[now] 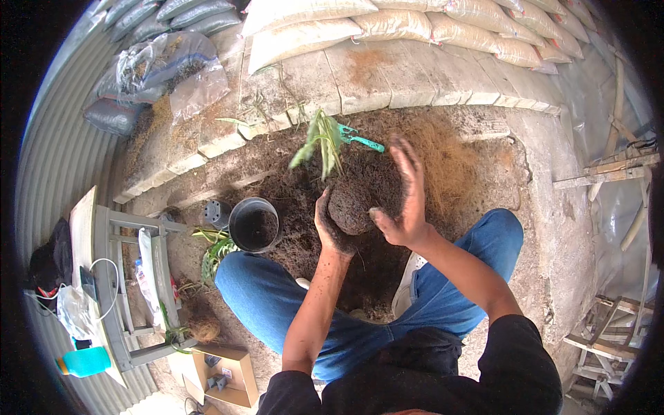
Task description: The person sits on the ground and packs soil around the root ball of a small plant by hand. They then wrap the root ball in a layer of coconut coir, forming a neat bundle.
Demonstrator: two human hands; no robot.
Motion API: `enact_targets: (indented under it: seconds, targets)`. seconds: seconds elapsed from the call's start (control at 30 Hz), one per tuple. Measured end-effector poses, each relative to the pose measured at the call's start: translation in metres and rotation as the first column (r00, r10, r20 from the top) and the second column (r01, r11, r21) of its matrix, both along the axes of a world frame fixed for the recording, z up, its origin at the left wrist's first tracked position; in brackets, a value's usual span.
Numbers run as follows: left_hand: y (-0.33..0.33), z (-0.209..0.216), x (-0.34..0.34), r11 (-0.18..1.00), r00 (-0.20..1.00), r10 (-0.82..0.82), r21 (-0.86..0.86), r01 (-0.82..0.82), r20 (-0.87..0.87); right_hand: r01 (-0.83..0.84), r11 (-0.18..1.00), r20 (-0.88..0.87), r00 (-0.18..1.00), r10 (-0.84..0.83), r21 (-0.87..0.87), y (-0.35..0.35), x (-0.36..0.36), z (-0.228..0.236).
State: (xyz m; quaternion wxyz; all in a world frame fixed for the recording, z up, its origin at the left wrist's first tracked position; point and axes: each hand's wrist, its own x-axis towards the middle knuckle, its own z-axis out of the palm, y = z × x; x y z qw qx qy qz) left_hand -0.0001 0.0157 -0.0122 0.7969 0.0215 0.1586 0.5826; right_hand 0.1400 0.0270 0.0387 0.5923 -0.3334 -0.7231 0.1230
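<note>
A leafy plant (pixel 322 142) tilts to the left, its stems rising from a dark, rounded root ball (pixel 353 207) in front of me. My left hand (pixel 330 225) cups the root ball from its left and lower side. Soil coats the fingers of both hands. On the other side, my right hand (pixel 407 197) is spread, its thumb close to the root ball; whether it touches cannot be made out. Beyond the root ball, a turquoise hand trowel (pixel 365 142) lies on the loose dark soil (pixel 290 187), partly behind the leaves.
Left of the soil stand a black pot (pixel 254 225) and a smaller grey pot (pixel 216 214), with a variegated plant (pixel 218 250) beside them. Brown fibre (pixel 443 166) lies at right. Stacked sacks (pixel 394 25) line the back ledge. A wooden bench (pixel 111 277) and cardboard box (pixel 235 377) are left.
</note>
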Motion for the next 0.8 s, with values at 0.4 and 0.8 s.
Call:
enact_targets:
  seconds: [0.4, 0.8]
  targets:
    - [0.001, -0.008, 0.001, 0.998, 0.995, 0.054, 0.019, -0.053, -0.078, -0.218, 0.939, -0.005, 0.974, 0.225, -0.267, 0.008, 0.013, -0.008]
    - [0.003, -0.010, -0.007, 0.985, 0.996, 0.073, 0.159, -0.065, -0.041, -0.257, 0.912, -0.112, 0.966, 0.233, -0.319, 0.008, -0.002, -0.013]
